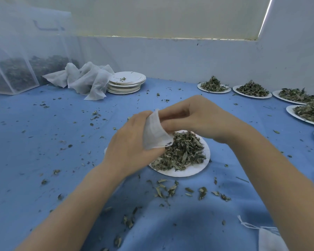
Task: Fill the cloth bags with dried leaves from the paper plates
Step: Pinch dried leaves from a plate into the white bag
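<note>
A small white cloth bag [155,132] hangs over a paper plate [188,171] heaped with dried green leaves [181,153] in the middle of the blue cloth. My left hand [129,145] grips the bag from the left, fingers curled round its side. My right hand [194,116] pinches the bag's upper edge from the right. The bag's lower corner touches the leaf pile. Whether the bag holds leaves is hidden.
Several plates of leaves [252,89] line the right side. A stack of bare plates [127,82] and crumpled white cloth [85,78] lie at the back left, beside large mesh sacks [16,77]. Another cloth bag [272,238] lies at bottom right. Loose leaves litter the tablecloth [43,142].
</note>
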{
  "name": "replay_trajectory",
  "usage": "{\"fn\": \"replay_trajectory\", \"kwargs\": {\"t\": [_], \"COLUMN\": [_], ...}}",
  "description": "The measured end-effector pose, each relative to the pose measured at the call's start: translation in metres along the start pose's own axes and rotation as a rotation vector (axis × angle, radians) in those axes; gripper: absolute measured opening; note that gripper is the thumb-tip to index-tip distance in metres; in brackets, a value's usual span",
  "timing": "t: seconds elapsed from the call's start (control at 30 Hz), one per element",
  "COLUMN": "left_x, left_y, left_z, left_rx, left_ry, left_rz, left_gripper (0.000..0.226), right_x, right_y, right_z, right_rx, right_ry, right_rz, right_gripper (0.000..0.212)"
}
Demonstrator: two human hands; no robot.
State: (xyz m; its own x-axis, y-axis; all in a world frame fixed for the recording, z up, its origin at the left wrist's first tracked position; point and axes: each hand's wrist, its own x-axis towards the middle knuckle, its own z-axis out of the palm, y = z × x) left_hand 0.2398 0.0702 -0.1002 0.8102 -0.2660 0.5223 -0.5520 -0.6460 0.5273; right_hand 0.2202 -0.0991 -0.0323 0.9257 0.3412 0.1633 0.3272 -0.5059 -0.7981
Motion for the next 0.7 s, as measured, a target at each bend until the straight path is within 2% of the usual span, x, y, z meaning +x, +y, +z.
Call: {"fn": "replay_trajectory", "kwargs": {"t": [0.1,0.2,0.37,0.53,0.63,0.7], "left_x": [-0.001,-0.002,-0.001,0.001,0.004,0.006], "left_y": [0.005,0.007,0.006,-0.007,-0.016,-0.022], "left_z": [0.002,0.002,-0.005,-0.012,-0.019,-0.024], "left_rx": [-0.03,-0.011,0.012,0.139,0.199,0.188], "left_ry": [-0.001,-0.007,-0.036,-0.101,-0.131,-0.132], "left_rz": [-0.003,-0.008,0.031,0.041,0.009,-0.033], "left_gripper": [0.058,0.052,0.059,0.069,0.063,0.059], "right_x": [0.004,0.008,0.011,0.01,0.008,0.008], "right_y": [0.0,-0.001,-0.003,-0.004,-0.003,-0.001], "right_z": [0.013,0.028,0.032,0.032,0.021,0.012], "right_rx": [-0.126,-0.252,-0.305,-0.326,-0.31,-0.4], "right_ry": [0.134,0.145,0.13,0.084,0.117,0.151], "right_rz": [-0.001,-0.009,0.01,0.002,-0.015,-0.006], "right_gripper": [0.017,0.015,0.039,0.026,0.021,0.019]}}
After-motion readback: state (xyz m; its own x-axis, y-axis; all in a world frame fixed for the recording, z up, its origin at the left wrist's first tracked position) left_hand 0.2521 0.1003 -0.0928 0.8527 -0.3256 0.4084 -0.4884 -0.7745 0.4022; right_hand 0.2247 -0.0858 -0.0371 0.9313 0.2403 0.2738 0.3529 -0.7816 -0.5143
